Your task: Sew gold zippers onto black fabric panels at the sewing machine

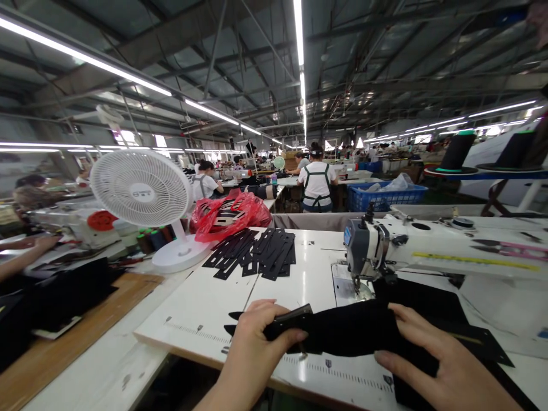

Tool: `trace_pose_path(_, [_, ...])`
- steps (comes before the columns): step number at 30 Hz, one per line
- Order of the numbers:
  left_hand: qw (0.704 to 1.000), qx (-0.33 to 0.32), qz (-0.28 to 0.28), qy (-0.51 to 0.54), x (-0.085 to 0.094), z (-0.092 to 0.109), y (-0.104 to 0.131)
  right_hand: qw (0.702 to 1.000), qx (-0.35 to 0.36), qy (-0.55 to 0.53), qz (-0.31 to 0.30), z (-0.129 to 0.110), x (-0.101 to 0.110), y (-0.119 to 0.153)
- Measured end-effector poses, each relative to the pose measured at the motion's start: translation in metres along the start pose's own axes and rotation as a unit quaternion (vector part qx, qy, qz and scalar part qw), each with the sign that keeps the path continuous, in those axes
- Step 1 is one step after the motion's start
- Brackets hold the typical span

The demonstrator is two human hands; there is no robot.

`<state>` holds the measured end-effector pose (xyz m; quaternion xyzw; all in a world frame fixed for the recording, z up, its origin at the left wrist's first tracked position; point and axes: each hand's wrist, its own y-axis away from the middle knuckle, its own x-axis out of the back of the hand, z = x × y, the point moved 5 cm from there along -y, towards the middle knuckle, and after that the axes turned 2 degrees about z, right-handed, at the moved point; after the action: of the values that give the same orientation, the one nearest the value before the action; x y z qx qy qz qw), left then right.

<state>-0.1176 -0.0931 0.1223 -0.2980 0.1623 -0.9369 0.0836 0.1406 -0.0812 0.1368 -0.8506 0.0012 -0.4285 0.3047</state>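
Note:
My left hand (265, 337) is closed around one end of a black fabric piece (346, 328), its thumb over a stiff dark strip (295, 314). Two dark pointed ends (231, 322) stick out left of my fingers; what they belong to is unclear. My right hand (436, 354) grips the fabric's other end between thumb and fingers. The piece stretches between both hands just above the table, in front of the sewing machine (368, 251). More black material (428, 302) lies under the machine arm, partly behind my right hand.
Black cut-out strips (269, 251) lie piled on the white table (205, 314) beside a red plastic bag (233, 214). A white fan (143, 194) stands at left. Pink-handled scissors (509, 248) rest on the machine. A co-worker's arm (29, 251) reaches in at left; other people sit beyond.

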Motion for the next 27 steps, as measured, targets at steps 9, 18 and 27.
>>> trace_pose_path(9, [0.992, 0.106, -0.023, 0.059, 0.002, -0.037, 0.009, 0.981, -0.093, -0.172, -0.007, 0.031, -0.007, 0.000])
trace_pose_path(18, [0.970, 0.156, -0.011, 0.187, -0.007, -0.043, 0.021, 0.949, -0.183, -0.247, -0.073, 0.009, -0.038, 0.009])
trace_pose_path(27, [0.974, 0.153, 0.005, 0.168, -0.007, -0.037, 0.025, 0.980, -0.083, -0.176, 0.048, -0.011, -0.012, -0.021])
